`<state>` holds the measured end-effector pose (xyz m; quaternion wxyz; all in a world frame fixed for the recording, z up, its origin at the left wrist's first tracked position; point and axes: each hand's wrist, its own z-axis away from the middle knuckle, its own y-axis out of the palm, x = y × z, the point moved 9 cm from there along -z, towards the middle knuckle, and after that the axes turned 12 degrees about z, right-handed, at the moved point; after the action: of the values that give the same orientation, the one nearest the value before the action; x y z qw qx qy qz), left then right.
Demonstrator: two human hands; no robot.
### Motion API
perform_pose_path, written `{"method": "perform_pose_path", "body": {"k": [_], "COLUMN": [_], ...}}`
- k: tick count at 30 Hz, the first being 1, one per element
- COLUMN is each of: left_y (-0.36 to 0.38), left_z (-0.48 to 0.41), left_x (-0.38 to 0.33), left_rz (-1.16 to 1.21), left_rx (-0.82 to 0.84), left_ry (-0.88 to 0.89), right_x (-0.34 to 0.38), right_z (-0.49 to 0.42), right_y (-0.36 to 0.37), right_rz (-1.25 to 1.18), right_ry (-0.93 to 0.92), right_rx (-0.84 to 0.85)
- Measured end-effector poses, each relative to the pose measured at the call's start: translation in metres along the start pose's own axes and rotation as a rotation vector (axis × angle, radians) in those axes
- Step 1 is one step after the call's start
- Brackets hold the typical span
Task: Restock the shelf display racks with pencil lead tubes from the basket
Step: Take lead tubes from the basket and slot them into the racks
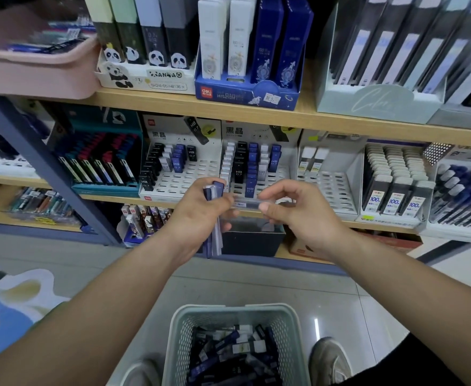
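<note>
My left hand [200, 210] grips a bundle of blue and white pencil lead tubes [214, 190], their ends sticking out above and below the fist. My right hand [292, 210] pinches one clear tube [246, 204] lying sideways between the two hands. Both hands hover in front of two white slotted display racks [189, 176] [281, 174] on the middle shelf, each partly filled with black, white and blue tubes. A pale green perforated basket [237, 313] stands on the floor between my feet, holding several loose tubes.
A pink basket [33, 68] sits on the top shelf at the left. Other stationery displays fill the shelves: panda boxes [145, 76], a blue box [245, 93], and a rack of 100-count tubes [393, 190] at the right. A dark box [251, 238] sits below.
</note>
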<state>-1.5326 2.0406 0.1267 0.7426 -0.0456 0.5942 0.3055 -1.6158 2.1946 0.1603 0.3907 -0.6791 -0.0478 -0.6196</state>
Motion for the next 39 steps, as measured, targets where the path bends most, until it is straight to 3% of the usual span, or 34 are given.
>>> {"method": "perform_pose_path", "body": {"k": [14, 20, 29, 39], "left_y": [0.017, 0.023, -0.055, -0.167], "left_z": [-0.011, -0.004, 0.004, 0.029], "left_x": [0.017, 0.020, -0.003, -0.045], "left_rz": [-0.149, -0.111, -0.115, -0.043], "left_rx": [0.109, 0.145, -0.051, -0.259], "left_ry": [0.002, -0.011, 0.024, 0.149], "right_x": [-0.007, -0.011, 0.034, 0.085], "right_z": [-0.013, -0.015, -0.040, -0.149], "right_y": [-0.022, -0.020, 0.013, 0.145], "right_rz": [-0.078, -0.297, -0.005, 0.403], "right_ry": [-0.024, 0.072, -0.106, -0.343], "right_rx": [-0.078, -0.040, -0.068, -0.080]}}
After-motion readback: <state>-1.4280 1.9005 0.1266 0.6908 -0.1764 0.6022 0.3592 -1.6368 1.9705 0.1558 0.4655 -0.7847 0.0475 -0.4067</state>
